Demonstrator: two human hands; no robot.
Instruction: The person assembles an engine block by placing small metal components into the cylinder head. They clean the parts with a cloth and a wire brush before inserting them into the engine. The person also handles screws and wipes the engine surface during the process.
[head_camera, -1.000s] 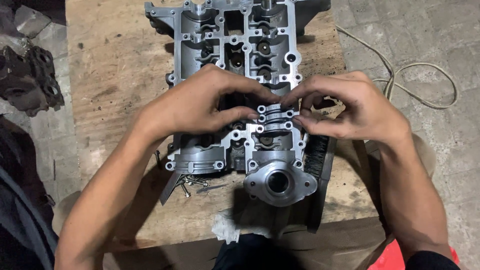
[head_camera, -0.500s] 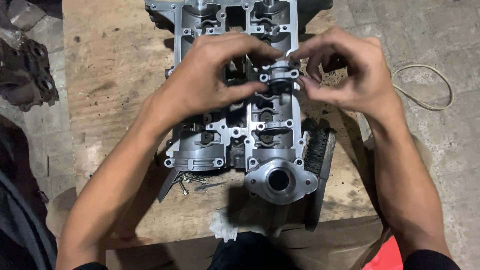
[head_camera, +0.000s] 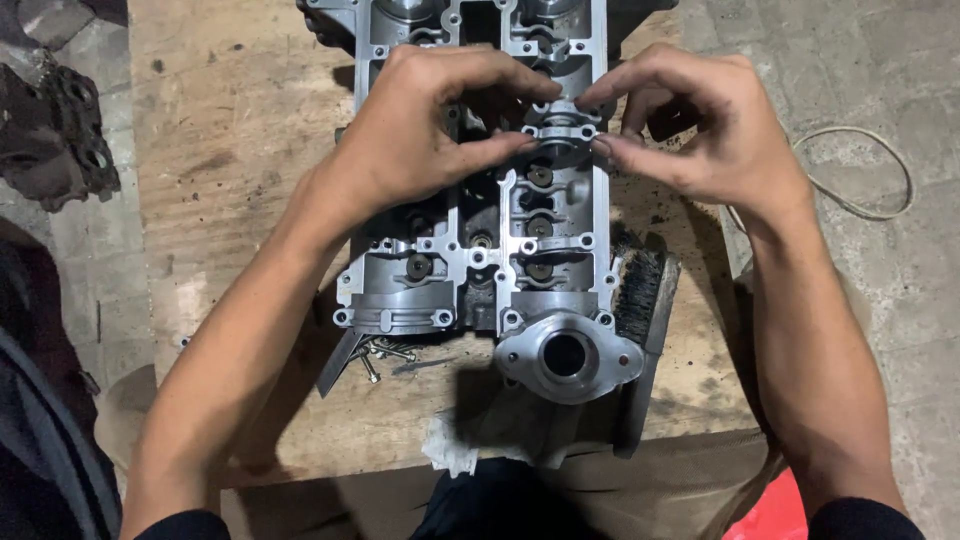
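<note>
left hand (head_camera: 420, 135): palm down over the upper middle of the cylinder head, thumb and forefinger narrowed into a pinch on the left end of a small bearing cap (head_camera: 560, 135); other fingers curled loosely above.
right hand (head_camera: 700, 130): mirrors it from the right, thumb and forefinger pinching the cap's right end, remaining fingers arched over it.
bearing cap: small cast metal bridge, dull grey, rounded hump in the middle, flat ears with bolt holes at each end; sits across the right row of the head, toward the far edge of the board. Cannot tell if it is seated or lifted slightly.
cylinder head (head_camera: 480, 260): long cast aluminium block, matte grey, ribbed, many round bores and small bolt holes; lies lengthwise down the middle of the board, running past the far edge of the view.
flange (head_camera: 568, 357): round machined end with a dark central bore, at the head's near right end.
wire brush (head_camera: 640, 290): black bristles, just beside the head's right side, near the board's right edge.
bolts (head_camera: 378, 352): a few loose shiny steel ones, by the head's near left corner.
board (head_camera: 230, 200): rough worn wood, stained, scattered dark grit.
dark casting (head_camera: 60, 140): grimy metal part, off the board's left edge on the concrete floor.
cord (head_camera: 860, 185): pale loop on the floor, right of the board.
</note>
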